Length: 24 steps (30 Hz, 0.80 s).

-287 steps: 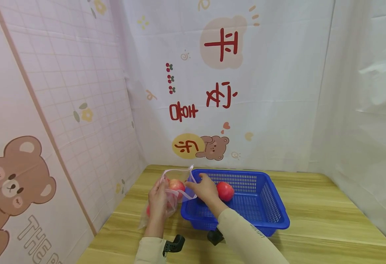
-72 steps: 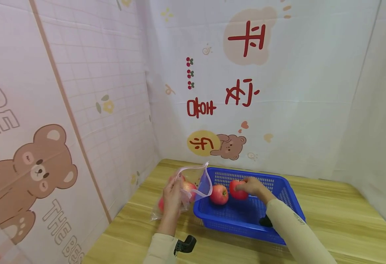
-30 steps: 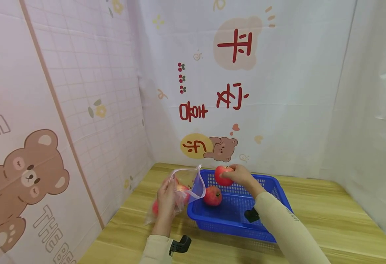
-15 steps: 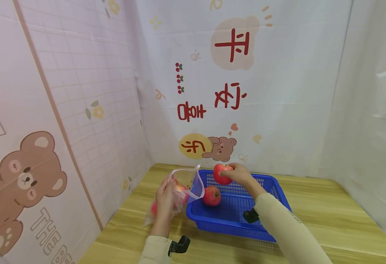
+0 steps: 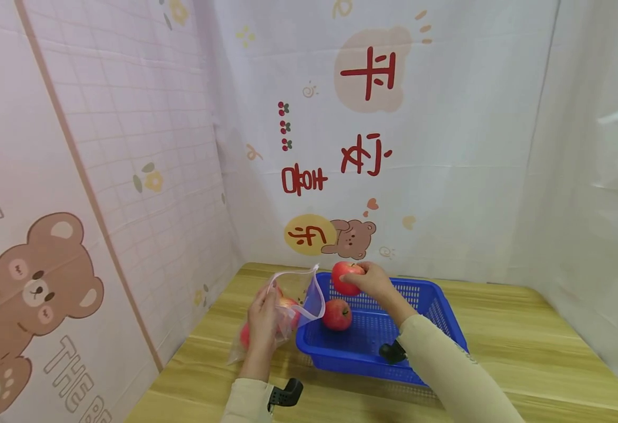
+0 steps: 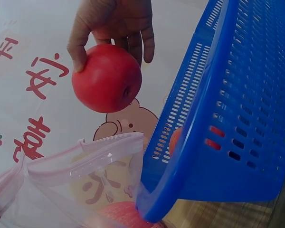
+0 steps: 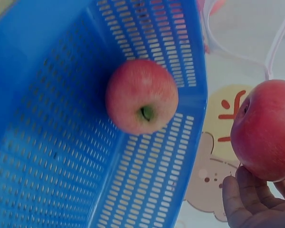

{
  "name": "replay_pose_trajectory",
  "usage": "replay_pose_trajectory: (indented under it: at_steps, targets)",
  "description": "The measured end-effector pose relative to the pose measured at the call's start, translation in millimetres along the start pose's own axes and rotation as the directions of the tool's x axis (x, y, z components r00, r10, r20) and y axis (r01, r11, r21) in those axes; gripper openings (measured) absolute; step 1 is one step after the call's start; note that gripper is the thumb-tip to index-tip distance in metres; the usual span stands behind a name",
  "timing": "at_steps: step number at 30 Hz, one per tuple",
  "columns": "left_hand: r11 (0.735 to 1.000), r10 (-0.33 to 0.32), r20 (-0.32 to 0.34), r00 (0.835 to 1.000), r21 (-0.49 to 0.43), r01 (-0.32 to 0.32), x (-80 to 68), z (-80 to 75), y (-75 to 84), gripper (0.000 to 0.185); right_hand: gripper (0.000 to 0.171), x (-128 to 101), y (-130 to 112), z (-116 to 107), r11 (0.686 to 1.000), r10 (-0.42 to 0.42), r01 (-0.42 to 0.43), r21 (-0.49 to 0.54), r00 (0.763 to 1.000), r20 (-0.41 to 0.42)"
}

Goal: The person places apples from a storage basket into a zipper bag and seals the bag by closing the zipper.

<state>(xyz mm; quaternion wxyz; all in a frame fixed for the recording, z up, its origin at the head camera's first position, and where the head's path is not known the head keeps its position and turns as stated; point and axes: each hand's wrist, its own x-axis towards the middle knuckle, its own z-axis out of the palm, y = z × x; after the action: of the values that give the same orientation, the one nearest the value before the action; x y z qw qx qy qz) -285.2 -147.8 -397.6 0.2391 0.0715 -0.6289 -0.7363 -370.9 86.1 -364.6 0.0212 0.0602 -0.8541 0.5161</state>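
My right hand (image 5: pixel 375 282) grips a red apple (image 5: pixel 345 277) (image 6: pixel 107 78) (image 7: pixel 266 130) in the air over the left end of the blue basket (image 5: pixel 436 305). A second apple (image 5: pixel 338 314) (image 7: pixel 141 96) lies inside the basket near its left wall. My left hand (image 5: pixel 264 314) pinches the rim of a clear zip bag (image 5: pixel 301 288) (image 6: pixel 80 161) and holds its mouth open beside the basket. Red apples (image 5: pixel 289 306) show through the bag's plastic.
The wooden table (image 5: pixel 526 352) runs out to the right of the basket. Printed fabric walls (image 5: pixel 129 176) stand close on the left and behind. A white curtain (image 5: pixel 600 205) hangs on the right.
My right hand lifted an apple out of the basket and has carried it left toward the bag's mouth. The left hand has kept hold of the bag.
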Motion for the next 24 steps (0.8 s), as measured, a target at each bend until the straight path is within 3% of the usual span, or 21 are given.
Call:
replay_pose_trajectory:
  at_steps: [12,24]
  targets:
    - [0.999,0.023,0.018,1.000,-0.038,-0.022,1.2,-1.7,0.4,0.038,0.052,-10.5,-11.7,27.2,0.996,-0.027,0.029,0.083,0.999,-0.028]
    - [1.000,0.018,0.025,1.000,-0.024,-0.018,1.7,-0.6,0.2,0.039,0.062,-20.3,-16.6,56.7,0.989,-0.009,0.019,0.145,0.998,-0.069]
